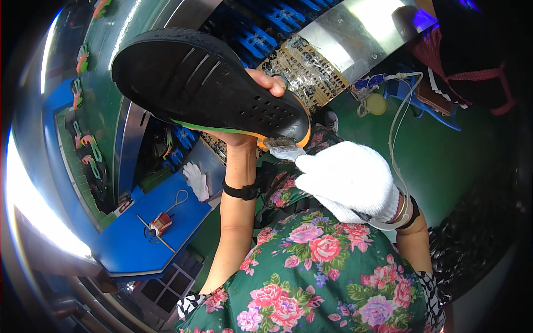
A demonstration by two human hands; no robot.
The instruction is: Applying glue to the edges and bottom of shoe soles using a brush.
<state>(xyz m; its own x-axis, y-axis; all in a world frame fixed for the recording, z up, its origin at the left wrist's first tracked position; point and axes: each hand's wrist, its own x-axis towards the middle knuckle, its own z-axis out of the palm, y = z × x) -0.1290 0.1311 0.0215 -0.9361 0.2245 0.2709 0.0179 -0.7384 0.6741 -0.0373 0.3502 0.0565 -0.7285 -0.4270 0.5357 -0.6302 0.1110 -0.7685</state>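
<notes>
A large black shoe sole (194,83) with slots, small holes and a green-to-orange edge is held up by my bare left hand (267,83). The fingers of that hand curl over the sole's far side, and its palm is hidden beneath. My right hand (350,180), in a white knit glove, is closed around a small flat brush (286,151). Its dark bristles touch the orange edge near the narrower end of the sole. A pale cord or tube runs down to my right wrist.
On the blue table (127,241) at left lie a white glove (196,181) and a small red container (161,222) with a stick across it. Behind it, a green conveyor (100,66) carries colourful shoe parts. Taped cardboard (305,69) covers part of a metal ledge (366,33).
</notes>
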